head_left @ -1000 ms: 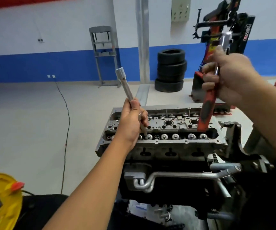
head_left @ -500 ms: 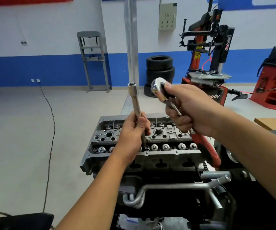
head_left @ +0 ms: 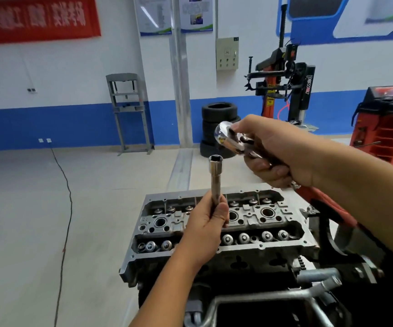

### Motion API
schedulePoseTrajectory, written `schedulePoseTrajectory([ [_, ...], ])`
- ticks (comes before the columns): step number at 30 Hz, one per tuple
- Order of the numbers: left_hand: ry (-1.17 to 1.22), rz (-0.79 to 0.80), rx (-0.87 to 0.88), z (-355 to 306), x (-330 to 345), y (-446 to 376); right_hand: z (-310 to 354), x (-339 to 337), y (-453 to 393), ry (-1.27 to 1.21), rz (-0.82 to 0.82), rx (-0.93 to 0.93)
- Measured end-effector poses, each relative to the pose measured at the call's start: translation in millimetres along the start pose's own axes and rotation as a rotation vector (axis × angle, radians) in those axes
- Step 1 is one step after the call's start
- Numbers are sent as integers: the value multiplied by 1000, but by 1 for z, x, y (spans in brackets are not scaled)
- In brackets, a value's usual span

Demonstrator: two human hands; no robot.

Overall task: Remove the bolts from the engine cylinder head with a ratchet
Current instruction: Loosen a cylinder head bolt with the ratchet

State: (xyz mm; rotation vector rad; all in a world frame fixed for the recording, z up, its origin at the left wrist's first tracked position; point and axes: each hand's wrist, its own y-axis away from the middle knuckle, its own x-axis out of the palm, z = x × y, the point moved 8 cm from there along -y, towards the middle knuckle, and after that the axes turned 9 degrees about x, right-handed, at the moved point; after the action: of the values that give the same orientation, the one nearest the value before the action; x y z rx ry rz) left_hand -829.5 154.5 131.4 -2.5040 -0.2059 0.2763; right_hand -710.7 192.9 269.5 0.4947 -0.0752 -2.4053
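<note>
The grey engine cylinder head [head_left: 256,250] sits on a stand in front of me, its valve springs and plug wells exposed. My left hand [head_left: 204,230] grips a long chrome socket extension [head_left: 215,178] upright over the head's middle, with its open hex end pointing up. My right hand [head_left: 275,149] holds the chrome ratchet [head_left: 226,136] by the neck, just above and right of the extension's top. The ratchet's red handle [head_left: 327,201] trails down to the right behind my forearm. The ratchet head and the extension are apart.
Metal coolant pipes [head_left: 285,296] run across the engine's near side. A stack of tyres [head_left: 216,123], a tyre changer [head_left: 285,86] and a red machine [head_left: 386,128] stand behind. A black cable [head_left: 67,197] crosses the floor on the left.
My right hand brought the ratchet down from high on the right to just beside the extension's top. My left hand tilted the extension upright. The camera lifted toward the wall.
</note>
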Motion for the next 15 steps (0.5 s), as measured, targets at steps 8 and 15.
schedulePoseTrajectory([
  [8, -48, 23, -59, 7, 1, 2, 1, -1, 5, 336, -27, 148],
  [15, 25, -19, -76, 14, -6, 3, -14, -1, 8, 289, 47, 201],
])
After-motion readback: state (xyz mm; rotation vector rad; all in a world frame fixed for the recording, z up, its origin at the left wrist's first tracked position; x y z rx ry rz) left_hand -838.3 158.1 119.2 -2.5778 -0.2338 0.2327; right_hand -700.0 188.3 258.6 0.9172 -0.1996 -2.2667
